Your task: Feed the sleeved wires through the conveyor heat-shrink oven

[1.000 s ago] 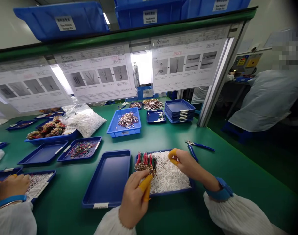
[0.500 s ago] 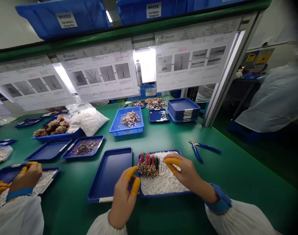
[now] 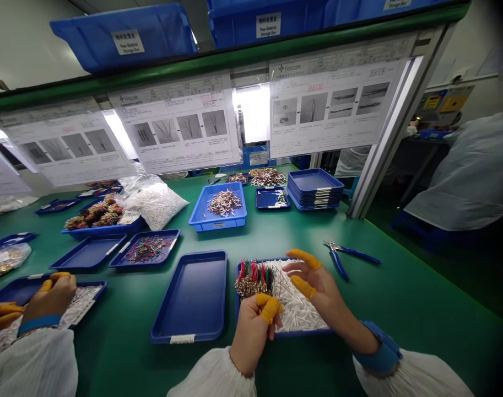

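1. Our left hand (image 3: pixel 253 333) rests at the near edge of the blue tray (image 3: pixel 304 332), its yellow finger cots (image 3: pixel 270 309) drawn together above the tray. The grip looks closed, but we cannot tell whether it pinches a thin wire.
2. Our right hand (image 3: pixel 319 292) hangs over the right side of the same tray with its fingers spread. Its grip is released and holds nothing.
3. A bundle of wires (image 3: pixel 253 278) with red and green leads and metal ends lies at the left of that tray, on a bed of short white tubes (image 3: pixel 296 309), just beside our left hand.
4. Blue-handled pliers (image 3: pixel 337 259) lie on the green worktop (image 3: pixel 383 298), right of the tray and near our right hand.
5. A shallow blue tray (image 3: pixel 193 298) sits just left of our hands.
6. Farther off, we see a stack of blue trays (image 3: pixel 315 190) and a clear bag of white tubes (image 3: pixel 154 207).
7. At near left, a co-worker's hand (image 3: pixel 55 298) is over another tray. A person in a white coat (image 3: pixel 470 176) stands far right, and printed sheets (image 3: pixel 177 124) hang below blue bins (image 3: pixel 127 38).
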`<state>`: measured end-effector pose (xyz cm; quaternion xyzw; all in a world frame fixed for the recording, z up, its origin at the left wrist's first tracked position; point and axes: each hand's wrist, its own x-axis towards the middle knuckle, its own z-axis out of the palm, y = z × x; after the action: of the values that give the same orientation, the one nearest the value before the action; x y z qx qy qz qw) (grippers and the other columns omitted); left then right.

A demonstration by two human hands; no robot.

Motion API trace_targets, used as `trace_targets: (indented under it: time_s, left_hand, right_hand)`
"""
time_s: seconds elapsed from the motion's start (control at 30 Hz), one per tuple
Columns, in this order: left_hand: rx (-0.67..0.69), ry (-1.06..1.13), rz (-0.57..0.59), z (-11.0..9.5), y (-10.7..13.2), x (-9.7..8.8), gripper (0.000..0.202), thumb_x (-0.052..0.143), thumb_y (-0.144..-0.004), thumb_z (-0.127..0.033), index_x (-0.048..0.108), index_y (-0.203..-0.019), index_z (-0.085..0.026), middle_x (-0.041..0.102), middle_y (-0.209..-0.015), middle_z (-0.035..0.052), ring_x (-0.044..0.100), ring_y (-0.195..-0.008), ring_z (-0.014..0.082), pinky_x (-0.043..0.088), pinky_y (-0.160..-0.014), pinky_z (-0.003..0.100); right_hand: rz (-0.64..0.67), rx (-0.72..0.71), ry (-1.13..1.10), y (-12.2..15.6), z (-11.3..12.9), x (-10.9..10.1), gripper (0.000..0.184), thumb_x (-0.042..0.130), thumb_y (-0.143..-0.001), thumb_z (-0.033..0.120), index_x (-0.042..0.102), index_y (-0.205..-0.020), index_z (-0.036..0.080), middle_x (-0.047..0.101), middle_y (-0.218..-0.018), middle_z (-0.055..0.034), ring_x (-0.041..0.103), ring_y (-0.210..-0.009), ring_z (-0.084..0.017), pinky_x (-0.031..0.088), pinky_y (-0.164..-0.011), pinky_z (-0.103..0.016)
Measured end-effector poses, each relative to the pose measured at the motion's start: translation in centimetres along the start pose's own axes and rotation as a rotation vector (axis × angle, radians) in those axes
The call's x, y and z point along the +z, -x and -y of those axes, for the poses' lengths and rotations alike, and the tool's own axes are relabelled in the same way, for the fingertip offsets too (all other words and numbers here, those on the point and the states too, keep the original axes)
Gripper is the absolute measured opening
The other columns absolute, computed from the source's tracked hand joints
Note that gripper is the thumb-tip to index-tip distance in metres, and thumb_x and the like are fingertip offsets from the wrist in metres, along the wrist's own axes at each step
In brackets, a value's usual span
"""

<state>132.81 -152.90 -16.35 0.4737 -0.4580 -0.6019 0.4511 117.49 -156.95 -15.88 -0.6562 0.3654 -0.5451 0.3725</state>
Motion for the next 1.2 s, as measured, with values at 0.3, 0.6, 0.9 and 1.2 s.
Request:
trace_targets:
  time_s: [0.3,0.6,0.9,1.2]
  left_hand:
    - [0.082,-0.077,-0.003,-0.1,0.9,0.2,0.021,0.055,-0.073,-0.031,0.054,-0.064,-0.012,0.052,-0.052,-0.0009,0.040,-0.041,0.0054,0.030,-0.042,0.019]
    - [0.016,-0.007,0.052,0.5,1.0,0.1,0.026,0.054,-0.074,-0.036,0.050,-0.060,-0.015,0.044,-0.045,-0.0039,0.038,-0.040,0.0056,0.029,-0.040,0.019]
    - [0.071,-0.076,0.051,0.4,1.2,0.2,0.025,0.054,-0.073,-0.035,0.050,-0.059,-0.015,0.043,-0.049,-0.0035,0.038,-0.043,0.0062,0.029,-0.041,0.019]
    - [0.182,-0.250,0.097,-0.3,1.5,0.6,0.032,0.052,-0.076,-0.035,0.051,-0.052,-0.015,0.045,-0.049,-0.0003,0.042,-0.047,0.0088,0.033,-0.046,0.021]
  right_hand:
    - [0.234,0.187,-0.050,-0.1,1.2,0.0,0.013,0.058,-0.074,0.030,0.061,-0.077,0.017,0.058,-0.079,-0.0036,0.053,-0.075,-0.016,0.044,-0.071,-0.029]
    - [0.059,0.097,0.064,0.2,1.0,-0.1,0.010,0.049,-0.074,0.023,0.056,-0.068,0.019,0.053,-0.069,-0.0015,0.047,-0.065,-0.014,0.039,-0.062,-0.027]
    - [0.089,0.200,0.000,-0.3,0.6,-0.3,0.011,0.051,-0.074,0.026,0.057,-0.069,0.018,0.054,-0.070,-0.0023,0.049,-0.069,-0.014,0.040,-0.064,-0.027]
    - [0.126,0.197,0.013,-0.1,1.2,-0.1,0.020,0.058,-0.073,0.037,0.056,-0.067,0.018,0.054,-0.069,-0.0018,0.047,-0.066,-0.014,0.041,-0.064,-0.028]
